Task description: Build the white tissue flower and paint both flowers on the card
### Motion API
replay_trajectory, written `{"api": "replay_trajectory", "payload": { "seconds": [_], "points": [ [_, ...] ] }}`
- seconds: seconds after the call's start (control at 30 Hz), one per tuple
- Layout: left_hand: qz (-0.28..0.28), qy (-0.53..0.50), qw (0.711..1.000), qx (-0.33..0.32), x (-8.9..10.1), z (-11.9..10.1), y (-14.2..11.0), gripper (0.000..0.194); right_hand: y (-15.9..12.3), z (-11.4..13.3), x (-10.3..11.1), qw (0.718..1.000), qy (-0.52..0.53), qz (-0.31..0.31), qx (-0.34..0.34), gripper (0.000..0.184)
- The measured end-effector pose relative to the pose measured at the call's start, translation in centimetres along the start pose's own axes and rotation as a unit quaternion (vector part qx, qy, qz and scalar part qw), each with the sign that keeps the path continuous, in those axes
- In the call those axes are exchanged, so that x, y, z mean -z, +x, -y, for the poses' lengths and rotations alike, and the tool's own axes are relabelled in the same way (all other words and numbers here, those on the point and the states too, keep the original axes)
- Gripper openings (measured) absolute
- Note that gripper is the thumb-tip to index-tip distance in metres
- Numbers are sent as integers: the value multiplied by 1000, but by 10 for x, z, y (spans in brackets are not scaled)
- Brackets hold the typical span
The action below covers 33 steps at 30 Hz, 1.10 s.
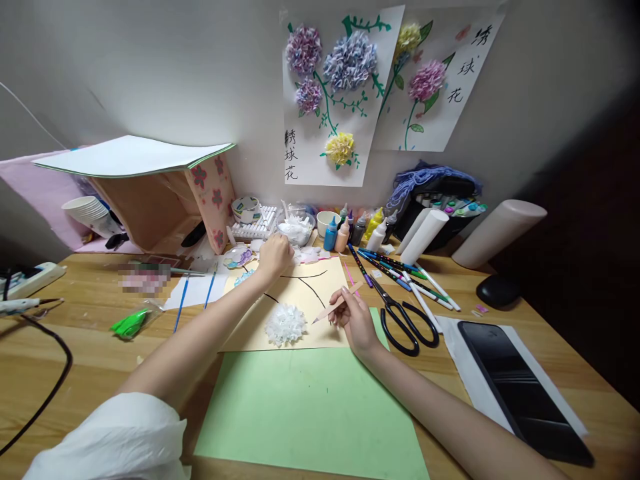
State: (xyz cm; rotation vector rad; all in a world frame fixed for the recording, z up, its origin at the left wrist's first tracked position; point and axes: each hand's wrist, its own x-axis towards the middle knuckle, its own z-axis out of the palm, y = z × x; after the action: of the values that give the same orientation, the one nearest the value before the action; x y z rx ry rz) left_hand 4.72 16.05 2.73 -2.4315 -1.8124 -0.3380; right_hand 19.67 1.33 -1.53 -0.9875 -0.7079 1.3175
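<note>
My right hand (353,319) pinches a slim, pale wooden stick (334,309) whose pointed tip slants down to the left above the cream paper (250,339). Close to that tip, a ruffled white paper flower (285,325) lies on the paper, where dark curved lines are drawn. At the paper's far edge, my left hand (277,256) is curled closed, its fingertips hidden behind the knuckles. White and pale pink scraps (313,255) lie just beyond it, in front of a clear bowl (295,227) of white pieces. A green sheet (310,407) lies under the cream paper.
Black scissors (405,320) and several markers (425,287) lie to the right, with a phone (523,387) and a mouse (499,291) further out. Paint bottles (357,230) line the wall. Left are brushes (183,303), a green packet (131,325) and an open box (150,200).
</note>
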Motion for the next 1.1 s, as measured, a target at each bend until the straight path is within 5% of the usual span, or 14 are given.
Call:
{"api": "replay_trajectory", "payload": {
  "seconds": [0.43, 0.6, 0.8, 0.93, 1.1],
  "points": [
    [-2, -49, 997, 59, -5, -5, 6, 29, -1, 0, 0, 1000, 10, 2, -7, 40],
    [-39, -115, 991, 54, 19, 0, -7, 23, 2, 0, 1, 1000, 6, 2, -3, 42],
    [-62, -235, 969, -38, 59, 10, -68, 21, -9, -2, 1, 990, -96, 94, 46, 43],
    [-56, -387, 917, -86, 64, 16, -114, 17, -25, -4, 1, 940, -223, 207, 157, 36],
    [17, -438, 894, -95, 48, 24, -147, 13, -32, -3, 0, 800, -361, 289, 382, 24]
  ]
}}
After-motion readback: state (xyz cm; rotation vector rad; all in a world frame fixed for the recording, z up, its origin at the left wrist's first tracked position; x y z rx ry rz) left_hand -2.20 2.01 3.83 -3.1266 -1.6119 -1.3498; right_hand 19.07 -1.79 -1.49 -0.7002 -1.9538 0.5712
